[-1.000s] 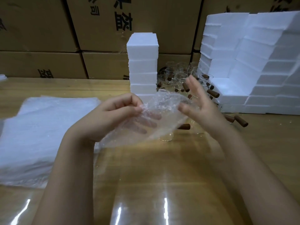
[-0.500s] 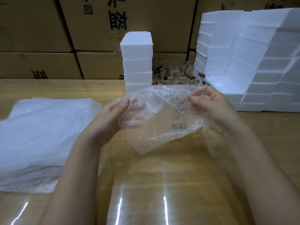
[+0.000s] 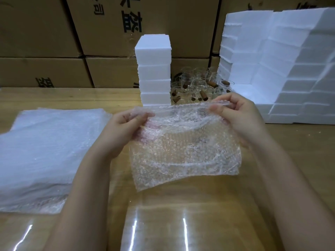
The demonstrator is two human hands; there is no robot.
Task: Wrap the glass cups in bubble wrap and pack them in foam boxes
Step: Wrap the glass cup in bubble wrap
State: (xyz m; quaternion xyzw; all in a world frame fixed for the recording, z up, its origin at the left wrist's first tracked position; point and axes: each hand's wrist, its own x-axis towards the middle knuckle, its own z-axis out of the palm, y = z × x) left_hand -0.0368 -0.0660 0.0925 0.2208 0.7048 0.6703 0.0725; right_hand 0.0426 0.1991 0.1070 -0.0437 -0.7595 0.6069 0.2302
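- Left hand [image 3: 125, 127] status?
- Grasping. It pinches the top left corner of 1 bubble wrap sheet [image 3: 184, 151], thumb on the near face, fingers behind. Right hand [image 3: 239, 116] pinches the top right corner the same way.
- Sheet position?
- Held up between the 2 hands over the desk [image 3: 181, 214]. Top edge stretched roughly level, the rest hanging down, crumpled. Cannot tell whether the lower edge touches the desk.
- Cups?
- glass cups [image 3: 197, 86] stand clustered at the far side of the desk, beyond the sheet, between 1 narrow foam box stack [image 3: 154, 73] and the large foam box pile [image 3: 281, 69] on the right. Several show brown handles.
- Other items?
- spare wrap pile [image 3: 45, 151] lies flat on the desk, left of the left arm. cardboard cartons [image 3: 45, 33] line the back.
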